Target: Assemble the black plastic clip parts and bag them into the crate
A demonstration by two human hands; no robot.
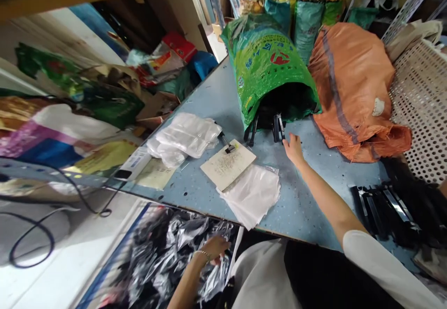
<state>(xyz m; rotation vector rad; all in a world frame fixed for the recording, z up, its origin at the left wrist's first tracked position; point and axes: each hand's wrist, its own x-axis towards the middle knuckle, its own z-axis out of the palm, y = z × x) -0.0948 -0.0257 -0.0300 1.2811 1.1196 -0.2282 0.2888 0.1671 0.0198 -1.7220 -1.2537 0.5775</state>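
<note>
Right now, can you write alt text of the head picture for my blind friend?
A person's right hand reaches across a blue table toward black plastic pieces at the mouth of a green woven sack. The left hand, wearing a bracelet, sits in a pile of shiny plastic bags below the table edge.

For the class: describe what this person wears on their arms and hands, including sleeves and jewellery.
The right arm comes out of a white sleeve, and the right hand has no glove. The left hand is also bare, with a thin silver-coloured bracelet at its wrist.
</note>
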